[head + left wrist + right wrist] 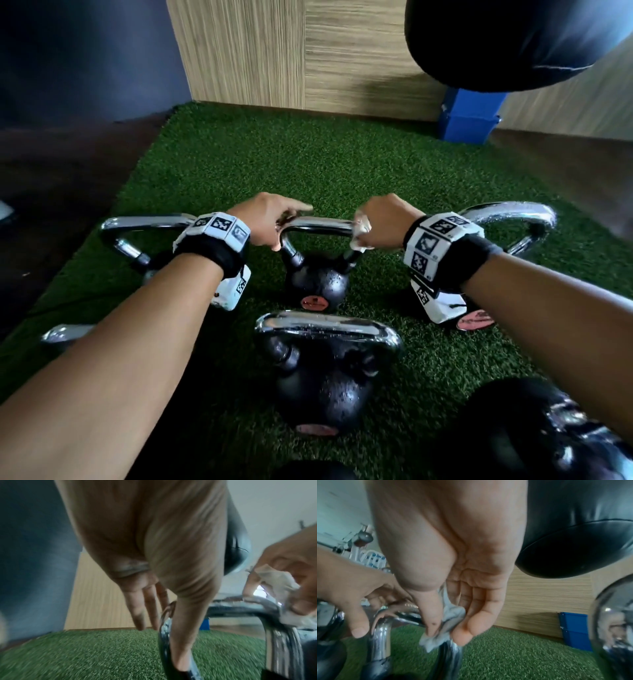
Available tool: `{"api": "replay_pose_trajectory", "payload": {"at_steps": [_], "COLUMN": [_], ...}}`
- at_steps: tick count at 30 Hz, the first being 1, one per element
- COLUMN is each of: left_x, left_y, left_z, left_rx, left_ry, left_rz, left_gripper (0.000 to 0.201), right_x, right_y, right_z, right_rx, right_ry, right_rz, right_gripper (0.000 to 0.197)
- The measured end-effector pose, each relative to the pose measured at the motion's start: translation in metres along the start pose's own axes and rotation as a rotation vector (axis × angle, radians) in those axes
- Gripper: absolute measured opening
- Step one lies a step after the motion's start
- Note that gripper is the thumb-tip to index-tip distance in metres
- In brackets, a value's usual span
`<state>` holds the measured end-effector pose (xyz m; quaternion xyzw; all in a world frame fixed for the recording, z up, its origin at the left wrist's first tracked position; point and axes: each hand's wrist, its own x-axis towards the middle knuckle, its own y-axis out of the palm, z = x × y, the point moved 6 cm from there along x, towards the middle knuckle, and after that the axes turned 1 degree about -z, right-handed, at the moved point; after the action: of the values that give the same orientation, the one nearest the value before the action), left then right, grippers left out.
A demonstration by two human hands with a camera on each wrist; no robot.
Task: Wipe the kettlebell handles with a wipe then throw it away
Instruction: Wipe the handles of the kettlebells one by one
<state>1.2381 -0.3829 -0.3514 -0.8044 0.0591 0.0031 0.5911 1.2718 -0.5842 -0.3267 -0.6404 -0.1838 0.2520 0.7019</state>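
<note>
A black kettlebell (317, 284) with a chrome handle (320, 224) stands on green turf in the middle of the head view. My left hand (274, 222) grips the handle's left corner, thumb down the inner side (181, 635) and fingers over the top. My right hand (368, 229) pinches a crumpled white wipe (361, 231) around the handle's right corner. In the right wrist view the wipe (443, 628) is wrapped on the chrome bend between thumb and fingers. In the left wrist view the wipe (278, 580) shows under my right hand.
Several other chrome-handled kettlebells stand around: one nearer me (325, 373), one left (137, 226), one right (513, 214), one at bottom right (534, 431). A blue bin (469, 116) sits by the wood-panel wall. A black punching bag (513, 41) hangs above right.
</note>
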Motion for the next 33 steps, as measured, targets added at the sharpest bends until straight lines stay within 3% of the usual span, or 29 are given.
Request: {"api": "replay_pose_trajectory", "payload": {"at_steps": [2, 4, 8, 10, 12, 15, 17, 20, 23, 26, 28, 31, 33], "left_x": [-0.013, -0.031, -0.073, -0.094, -0.110, -0.135, -0.152, -0.173, -0.187, -0.197, -0.198, -0.198, -0.197], "left_y": [-0.003, -0.004, 0.005, 0.022, 0.048, 0.081, 0.103, 0.122, 0.125, 0.128, 0.130, 0.131, 0.132], "left_z": [0.009, 0.018, 0.038, 0.045, 0.041, 0.017, 0.005, 0.005, 0.007, 0.002, 0.000, -0.003, -0.006], "left_rx": [-0.019, -0.115, -0.248, -0.266, -0.372, -0.400, -0.475, -0.539, -0.517, -0.463, -0.373, -0.352, -0.324], "left_ry": [-0.083, -0.150, -0.309, -0.370, -0.386, -0.344, -0.345, -0.473, -0.534, -0.536, -0.478, -0.421, -0.392], "left_rz": [-0.025, -0.094, -0.228, -0.137, 0.056, 0.278, 0.369, 0.425, 0.422, 0.414, 0.393, 0.339, 0.318], "left_gripper": [0.106, 0.096, 0.067, 0.060, 0.056, 0.064, 0.066, 0.058, 0.067, 0.090, 0.107, 0.108, 0.116], "right_x": [-0.015, -0.034, -0.078, -0.094, -0.105, -0.117, -0.122, -0.120, -0.122, -0.129, -0.133, -0.140, -0.147], "right_y": [-0.012, -0.023, -0.035, -0.038, -0.039, -0.039, -0.036, -0.037, -0.035, -0.030, -0.029, -0.028, -0.027], "right_z": [-0.002, 0.000, 0.006, 0.012, 0.020, 0.035, 0.043, 0.056, 0.072, 0.079, 0.078, 0.069, 0.069], "right_rx": [0.167, 0.211, 0.383, 0.434, 0.477, 0.534, 0.547, 0.426, 0.303, 0.243, 0.206, 0.274, 0.287], "right_ry": [-0.026, -0.036, -0.062, -0.072, -0.105, -0.199, -0.244, -0.315, -0.414, -0.393, -0.364, -0.232, -0.185], "right_rz": [-0.096, -0.127, -0.021, 0.039, 0.124, 0.224, 0.277, 0.283, 0.333, 0.326, 0.201, 0.048, -0.033], "right_gripper": [0.021, 0.011, 0.010, 0.011, 0.014, 0.016, 0.026, 0.032, 0.011, 0.021, 0.026, 0.033, 0.026]}}
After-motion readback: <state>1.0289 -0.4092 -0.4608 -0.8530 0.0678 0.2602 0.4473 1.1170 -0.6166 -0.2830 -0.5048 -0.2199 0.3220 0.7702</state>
